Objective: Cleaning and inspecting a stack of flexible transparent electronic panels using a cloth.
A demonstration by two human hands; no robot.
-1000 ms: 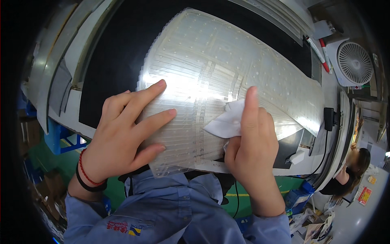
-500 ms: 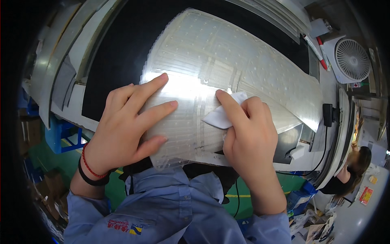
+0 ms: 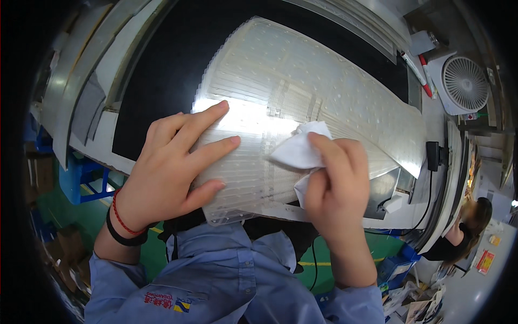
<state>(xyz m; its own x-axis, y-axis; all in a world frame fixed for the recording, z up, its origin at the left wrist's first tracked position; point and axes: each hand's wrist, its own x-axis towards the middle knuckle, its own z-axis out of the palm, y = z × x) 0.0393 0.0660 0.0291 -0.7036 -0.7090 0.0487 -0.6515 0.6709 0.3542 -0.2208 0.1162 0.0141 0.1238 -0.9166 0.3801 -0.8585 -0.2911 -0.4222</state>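
My right hand point(image 3: 340, 189) is clamped on a white cloth point(image 3: 299, 152) over fanned clear plastic sheets point(image 3: 340, 81) — spread across the black-topped desk point(image 3: 156, 81) — while my left hand point(image 3: 167, 173), fingers apart, rests on their left side.

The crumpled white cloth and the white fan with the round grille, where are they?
Crumpled white cloth point(image 3: 298, 151): head view, on its upper fold.
White fan with round grille point(image 3: 465, 83): head view, on the grille's middle.

left grip point(image 3: 172, 167): on clear sheets point(image 3: 324, 65) | right grip point(image 3: 341, 189): holds white cloth point(image 3: 300, 151)
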